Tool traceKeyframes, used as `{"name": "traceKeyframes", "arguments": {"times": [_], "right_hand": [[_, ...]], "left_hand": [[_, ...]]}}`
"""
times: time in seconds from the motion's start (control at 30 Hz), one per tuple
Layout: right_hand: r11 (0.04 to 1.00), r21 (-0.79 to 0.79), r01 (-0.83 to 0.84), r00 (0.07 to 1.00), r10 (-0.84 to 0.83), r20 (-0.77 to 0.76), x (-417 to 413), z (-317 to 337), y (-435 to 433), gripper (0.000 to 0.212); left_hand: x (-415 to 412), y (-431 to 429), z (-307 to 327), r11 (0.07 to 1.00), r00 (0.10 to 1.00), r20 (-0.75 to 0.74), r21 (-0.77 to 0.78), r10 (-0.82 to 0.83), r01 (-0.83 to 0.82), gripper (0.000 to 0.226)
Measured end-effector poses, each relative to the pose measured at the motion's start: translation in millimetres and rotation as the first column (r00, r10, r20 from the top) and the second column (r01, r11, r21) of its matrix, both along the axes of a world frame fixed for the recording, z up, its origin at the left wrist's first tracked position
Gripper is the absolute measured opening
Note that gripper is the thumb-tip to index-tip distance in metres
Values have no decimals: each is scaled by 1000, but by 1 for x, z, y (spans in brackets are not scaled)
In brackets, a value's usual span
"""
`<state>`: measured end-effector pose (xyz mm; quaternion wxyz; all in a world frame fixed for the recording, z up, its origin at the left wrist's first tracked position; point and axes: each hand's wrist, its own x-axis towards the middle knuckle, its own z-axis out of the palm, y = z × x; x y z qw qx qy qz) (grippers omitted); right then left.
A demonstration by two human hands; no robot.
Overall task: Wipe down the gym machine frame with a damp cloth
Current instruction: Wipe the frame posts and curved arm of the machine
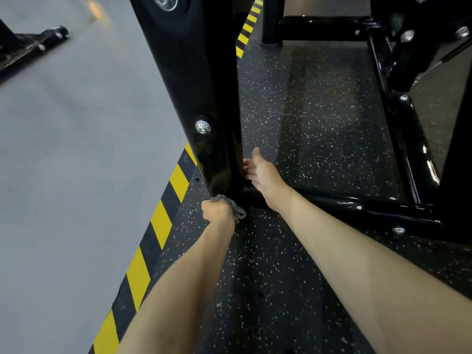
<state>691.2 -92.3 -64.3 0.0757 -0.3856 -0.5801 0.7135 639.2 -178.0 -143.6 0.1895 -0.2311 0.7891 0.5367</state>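
A glossy black upright post (194, 80) of the gym machine frame runs down the middle of the head view, with a silver bolt (203, 127) on its face. My left hand (217, 209) is closed on a grey cloth (236, 209) and presses it against the foot of the post. To the right of the post's lower end, my right hand (261, 169) has its fingers spread and resting against the post's edge. A black base bar (357, 204) runs right from the post's foot.
Black speckled rubber flooring (319, 118) lies under the frame, edged by yellow-and-black hazard tape (163, 221). Grey smooth floor (76, 149) is to the left. More black frame bars (406, 129) stand at right, and another machine's foot (38, 42) at top left.
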Motion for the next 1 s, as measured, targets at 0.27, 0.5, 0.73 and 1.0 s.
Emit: {"name": "traceKeyframes", "arguments": {"times": [0.27, 0.5, 0.73, 1.0], "right_hand": [[999, -43, -24, 999, 23, -33, -1, 23, 3, 56], [1000, 14, 11, 996, -12, 87, -9, 34, 4, 44], [989, -21, 149, 985, -147, 90, 12, 33, 21, 39], [978, 182, 100, 953, -147, 266, 20, 41, 27, 46]], "left_hand": [[-9, -35, 57, 962, 864, -429, -186, -265, 202, 15], [30, -12, 74, 903, 426, -826, -209, -369, 377, 30], [-14, -4, 85, 290, -730, -89, -945, -678, -154, 22], [28, 49, 95, -585, -214, 697, -701, -685, -409, 40]]}}
